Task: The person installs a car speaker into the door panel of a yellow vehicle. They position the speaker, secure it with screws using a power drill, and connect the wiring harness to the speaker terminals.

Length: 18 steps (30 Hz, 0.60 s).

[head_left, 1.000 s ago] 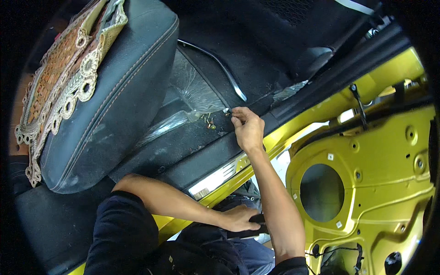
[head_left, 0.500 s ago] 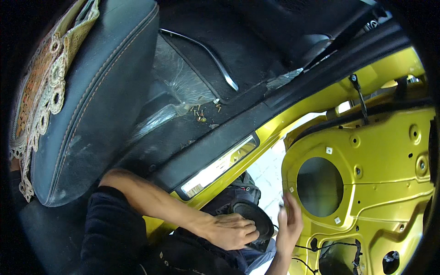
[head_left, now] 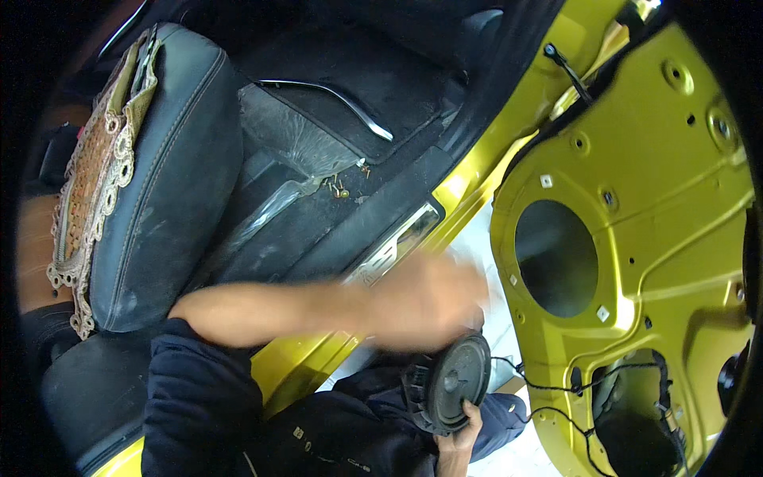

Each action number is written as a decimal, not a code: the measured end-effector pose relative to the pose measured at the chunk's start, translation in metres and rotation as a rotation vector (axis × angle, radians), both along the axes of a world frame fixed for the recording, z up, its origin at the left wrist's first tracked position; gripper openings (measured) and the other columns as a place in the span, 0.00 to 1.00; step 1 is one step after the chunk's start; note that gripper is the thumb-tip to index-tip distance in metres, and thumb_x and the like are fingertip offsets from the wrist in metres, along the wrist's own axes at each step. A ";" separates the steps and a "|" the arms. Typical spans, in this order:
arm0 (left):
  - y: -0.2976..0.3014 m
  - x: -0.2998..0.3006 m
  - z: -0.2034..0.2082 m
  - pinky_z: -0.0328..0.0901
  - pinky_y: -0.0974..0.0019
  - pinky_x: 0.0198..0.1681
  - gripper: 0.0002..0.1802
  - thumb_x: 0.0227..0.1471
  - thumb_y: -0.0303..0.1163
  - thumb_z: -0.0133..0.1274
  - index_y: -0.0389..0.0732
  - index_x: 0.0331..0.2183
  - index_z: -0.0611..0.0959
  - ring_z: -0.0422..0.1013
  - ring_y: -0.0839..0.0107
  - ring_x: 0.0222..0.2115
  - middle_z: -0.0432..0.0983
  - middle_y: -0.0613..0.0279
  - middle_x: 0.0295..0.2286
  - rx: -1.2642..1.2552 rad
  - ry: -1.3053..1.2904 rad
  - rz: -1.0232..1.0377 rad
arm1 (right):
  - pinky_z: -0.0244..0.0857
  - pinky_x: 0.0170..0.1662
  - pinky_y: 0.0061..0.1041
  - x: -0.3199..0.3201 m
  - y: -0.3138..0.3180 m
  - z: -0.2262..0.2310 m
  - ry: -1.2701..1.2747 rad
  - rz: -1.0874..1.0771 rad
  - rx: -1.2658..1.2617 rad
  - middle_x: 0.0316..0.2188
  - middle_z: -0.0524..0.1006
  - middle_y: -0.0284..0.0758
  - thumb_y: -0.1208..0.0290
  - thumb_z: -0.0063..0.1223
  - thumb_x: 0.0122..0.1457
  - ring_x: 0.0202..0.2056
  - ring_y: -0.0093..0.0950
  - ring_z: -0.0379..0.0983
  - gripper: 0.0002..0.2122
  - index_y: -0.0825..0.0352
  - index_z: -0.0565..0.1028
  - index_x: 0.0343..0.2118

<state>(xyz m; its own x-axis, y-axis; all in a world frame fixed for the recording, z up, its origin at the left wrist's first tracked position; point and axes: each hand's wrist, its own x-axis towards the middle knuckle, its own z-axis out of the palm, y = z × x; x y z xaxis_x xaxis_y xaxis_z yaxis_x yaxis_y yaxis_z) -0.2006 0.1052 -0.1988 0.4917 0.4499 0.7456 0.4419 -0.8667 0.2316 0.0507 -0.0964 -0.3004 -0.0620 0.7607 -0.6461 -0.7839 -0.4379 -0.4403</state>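
Observation:
A round black car-door speaker is tilted in front of my lap, its cone facing toward the door. My right hand grips its lower rim, with the thumb over the edge. Just above the speaker, my left hand is smeared by motion, so its fingers and anything in them cannot be made out. To the right stands a bare yellow door panel with a large round opening. Dark wires run from beside the speaker to a lower opening in the door.
A dark seat with a crocheted cover is at left. Several small screws lie on the dark carpet by clear plastic film. A sill with a shiny plate runs between the seat area and door. A door check strap is at upper right.
My left hand has moved up and right off the speaker. My right hand has come from beside the door down to the speaker and taken hold of its rim. The view has shifted.

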 end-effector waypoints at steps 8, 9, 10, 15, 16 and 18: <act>0.104 -0.165 -0.067 0.72 0.49 0.51 0.17 0.52 0.29 0.61 0.41 0.46 0.84 0.77 0.49 0.47 0.82 0.47 0.42 -0.893 0.541 0.830 | 0.72 0.58 0.42 0.032 -0.038 -0.005 0.058 -0.089 0.138 0.52 0.77 0.47 0.66 0.62 0.49 0.51 0.43 0.77 0.33 0.74 0.68 0.59; 0.102 -0.169 -0.075 0.71 0.49 0.51 0.17 0.51 0.30 0.63 0.40 0.45 0.84 0.77 0.48 0.48 0.82 0.47 0.43 -0.964 0.511 0.790 | 0.72 0.57 0.41 0.036 -0.041 -0.004 0.033 -0.100 0.128 0.52 0.78 0.47 0.66 0.63 0.49 0.51 0.43 0.77 0.34 0.74 0.68 0.59; 0.100 -0.170 -0.082 0.71 0.49 0.51 0.18 0.51 0.30 0.64 0.40 0.45 0.84 0.77 0.48 0.47 0.81 0.46 0.43 -0.987 0.495 0.796 | 0.72 0.57 0.41 0.038 -0.044 -0.005 0.027 -0.104 0.118 0.52 0.78 0.47 0.66 0.63 0.49 0.51 0.43 0.77 0.34 0.75 0.68 0.59; 0.099 -0.166 -0.094 0.71 0.51 0.46 0.13 0.50 0.26 0.63 0.35 0.39 0.83 0.78 0.47 0.41 0.82 0.43 0.36 -0.931 0.458 0.729 | 0.73 0.56 0.41 0.044 -0.051 -0.004 0.023 -0.125 0.154 0.51 0.78 0.47 0.67 0.63 0.49 0.49 0.43 0.78 0.33 0.75 0.68 0.59; 0.101 -0.168 -0.093 0.72 0.53 0.45 0.11 0.50 0.24 0.62 0.34 0.37 0.82 0.79 0.48 0.39 0.82 0.42 0.33 -0.906 0.475 0.694 | 0.73 0.56 0.41 0.044 -0.052 -0.004 0.051 -0.130 0.174 0.50 0.78 0.47 0.67 0.63 0.49 0.49 0.43 0.78 0.33 0.75 0.68 0.58; 0.103 -0.178 -0.089 0.74 0.56 0.38 0.06 0.51 0.21 0.57 0.34 0.35 0.83 0.80 0.54 0.32 0.83 0.46 0.30 -0.786 0.394 0.617 | 0.74 0.55 0.40 0.044 -0.055 -0.006 0.007 -0.169 0.196 0.50 0.78 0.47 0.67 0.63 0.49 0.48 0.43 0.78 0.32 0.75 0.69 0.58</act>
